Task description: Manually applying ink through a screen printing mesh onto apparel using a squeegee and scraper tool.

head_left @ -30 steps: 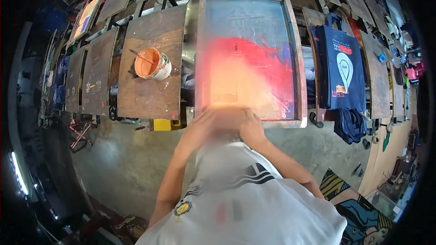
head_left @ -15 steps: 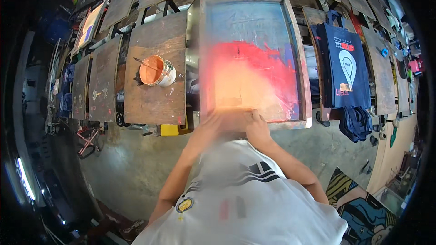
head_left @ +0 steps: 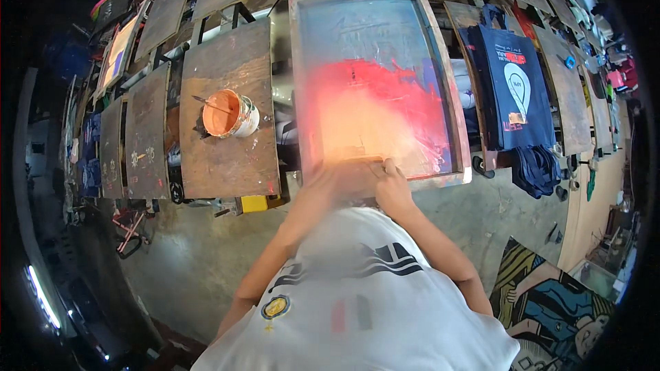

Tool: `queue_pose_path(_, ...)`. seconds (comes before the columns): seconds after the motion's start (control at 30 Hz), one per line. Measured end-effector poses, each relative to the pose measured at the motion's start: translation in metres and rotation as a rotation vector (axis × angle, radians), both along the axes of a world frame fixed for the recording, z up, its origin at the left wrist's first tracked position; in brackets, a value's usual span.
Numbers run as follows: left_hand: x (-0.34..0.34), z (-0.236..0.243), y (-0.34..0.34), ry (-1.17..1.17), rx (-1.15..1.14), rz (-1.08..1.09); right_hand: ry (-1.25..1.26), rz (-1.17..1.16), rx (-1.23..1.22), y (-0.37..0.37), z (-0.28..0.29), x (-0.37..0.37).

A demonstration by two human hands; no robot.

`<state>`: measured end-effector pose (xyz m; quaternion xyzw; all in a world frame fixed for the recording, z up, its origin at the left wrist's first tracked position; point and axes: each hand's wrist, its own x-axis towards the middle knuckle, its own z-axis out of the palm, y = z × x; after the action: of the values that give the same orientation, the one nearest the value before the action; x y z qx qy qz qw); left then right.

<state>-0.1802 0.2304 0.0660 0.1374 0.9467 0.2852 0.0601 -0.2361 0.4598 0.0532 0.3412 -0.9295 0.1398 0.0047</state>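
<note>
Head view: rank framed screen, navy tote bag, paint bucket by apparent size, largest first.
1. Framed screen
2. Navy tote bag
3. Paint bucket

Gaps are clear in this view; fisheye distortion makes true sizes unsure.

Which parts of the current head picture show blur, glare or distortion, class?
Head view: a hazy streak blurs the left hand and the left edge of the screen frame, while the right hand looks sharper; head view: the tube light at lower left glares white; head view: the outer wooden boards slant toward the dark rim.
</note>
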Motion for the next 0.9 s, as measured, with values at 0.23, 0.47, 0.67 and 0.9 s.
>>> queue_pose_path(0.23, -0.01, 0.005, -0.003, -0.02, 0.032, -0.045, -0.022, -0.002, 0.02, 0.001, -0.011, -0.002)
queue_pose_path(0.47, 0.006, -0.01, -0.003, -0.044, 0.024, -0.026, -0.122, 0.024, 0.052, 0.005, -0.011, 0.002)
queue_pose_path(0.67, 0.002, 0.008, 0.009, -0.067, 0.032, 0.017, -0.036, 0.02, -0.043, 0.005, -0.011, -0.003)
queue_pose_path(0.9, 0.0, -0.009, 0.003, -0.014, 0.013, 0.033, -0.079, 0.03, 0.063, 0.002, -0.007, -0.012)
